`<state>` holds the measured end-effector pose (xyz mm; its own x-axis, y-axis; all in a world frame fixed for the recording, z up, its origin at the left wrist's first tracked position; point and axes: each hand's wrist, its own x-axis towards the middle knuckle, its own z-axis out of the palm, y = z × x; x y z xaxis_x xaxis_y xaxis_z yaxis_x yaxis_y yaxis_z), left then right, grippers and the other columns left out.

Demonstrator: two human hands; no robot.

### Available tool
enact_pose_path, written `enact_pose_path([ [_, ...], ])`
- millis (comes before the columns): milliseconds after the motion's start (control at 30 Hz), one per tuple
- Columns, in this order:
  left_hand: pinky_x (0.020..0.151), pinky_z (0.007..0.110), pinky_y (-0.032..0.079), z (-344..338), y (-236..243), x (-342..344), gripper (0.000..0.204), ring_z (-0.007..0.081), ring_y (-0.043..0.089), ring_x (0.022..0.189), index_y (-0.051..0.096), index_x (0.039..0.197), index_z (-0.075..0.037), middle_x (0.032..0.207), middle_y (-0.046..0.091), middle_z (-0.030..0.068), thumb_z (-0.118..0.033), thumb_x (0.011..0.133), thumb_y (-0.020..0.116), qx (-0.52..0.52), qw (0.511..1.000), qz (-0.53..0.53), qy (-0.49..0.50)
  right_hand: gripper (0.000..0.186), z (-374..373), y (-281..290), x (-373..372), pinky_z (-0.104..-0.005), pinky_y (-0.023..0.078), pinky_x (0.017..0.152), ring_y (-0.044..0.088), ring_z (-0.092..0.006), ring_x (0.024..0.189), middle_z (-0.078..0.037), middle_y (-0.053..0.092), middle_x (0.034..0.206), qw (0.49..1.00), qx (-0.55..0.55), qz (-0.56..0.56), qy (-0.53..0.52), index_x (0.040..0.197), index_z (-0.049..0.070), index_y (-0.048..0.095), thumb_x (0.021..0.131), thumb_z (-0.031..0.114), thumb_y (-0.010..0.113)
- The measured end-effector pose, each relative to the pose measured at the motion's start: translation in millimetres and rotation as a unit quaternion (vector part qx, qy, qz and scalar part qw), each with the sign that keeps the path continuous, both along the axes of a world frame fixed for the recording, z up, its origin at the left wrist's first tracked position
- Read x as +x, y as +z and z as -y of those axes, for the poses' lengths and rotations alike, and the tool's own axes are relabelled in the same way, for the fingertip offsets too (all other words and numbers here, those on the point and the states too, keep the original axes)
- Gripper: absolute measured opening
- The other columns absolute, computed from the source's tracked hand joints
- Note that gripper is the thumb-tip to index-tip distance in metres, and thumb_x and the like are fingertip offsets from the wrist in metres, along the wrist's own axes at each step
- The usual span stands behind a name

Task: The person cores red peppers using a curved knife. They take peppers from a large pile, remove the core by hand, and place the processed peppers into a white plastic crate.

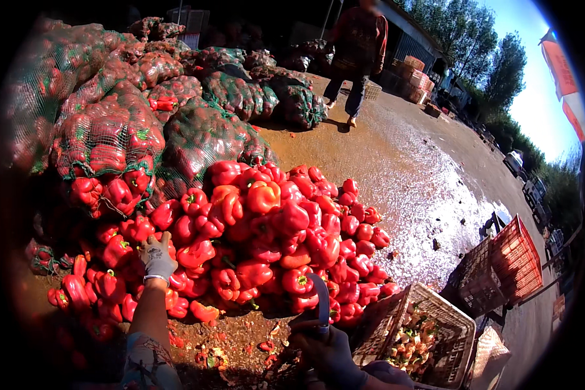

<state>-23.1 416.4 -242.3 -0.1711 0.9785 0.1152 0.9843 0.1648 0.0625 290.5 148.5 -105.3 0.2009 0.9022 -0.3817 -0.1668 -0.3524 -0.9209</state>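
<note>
1. l hand (157, 258) – gloved in grey/white, forearm in from the bottom – is on the near left part of the pepper pile. can't tell if it's clamped on one, fingertips are lost among the peppers.
2. r hand (335, 357), gloved too & in shadow, is closed round the handle of a knife (323, 302); curved blade points up, just in front of the pile.
3. peppers (292, 218): big loose red heap on the ground, mid pic, a few w/ orange patches & green stems.
4. net bags (201, 143), green mesh, full of peppers, stacked behind & left of the heap.
5. crate (447, 303) to the r of the r hand, tilted in view, w/ pale & green scraps (415, 338) inside.
6. red crate (517, 260) further r, beside a darker one.
7. red bits (266, 346) on the ground btwn the hands.
8. person (357, 52) at back, upright, near the bags.
</note>
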Motion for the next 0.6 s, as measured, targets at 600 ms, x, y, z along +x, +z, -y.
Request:
enact_pose_path([
  [600,0.096,0.047,0.055,283.4,98.9,78.3,0.068,0.0255,0.057,0.118,0.041,0.135,-0.018,0.13,0.05,0.0069,-0.021,0.081,0.082,-0.101,0.447,0.884,-0.092,0.064,50.7,9.7,-28.0,-0.0243,0.041,0.047,0.047,-0.004,0.05,0.004,0.053,0.066,0.956,0.22,0.005,0.197,0.142,0.012,0.049,0.084,0.01,0.077],
])
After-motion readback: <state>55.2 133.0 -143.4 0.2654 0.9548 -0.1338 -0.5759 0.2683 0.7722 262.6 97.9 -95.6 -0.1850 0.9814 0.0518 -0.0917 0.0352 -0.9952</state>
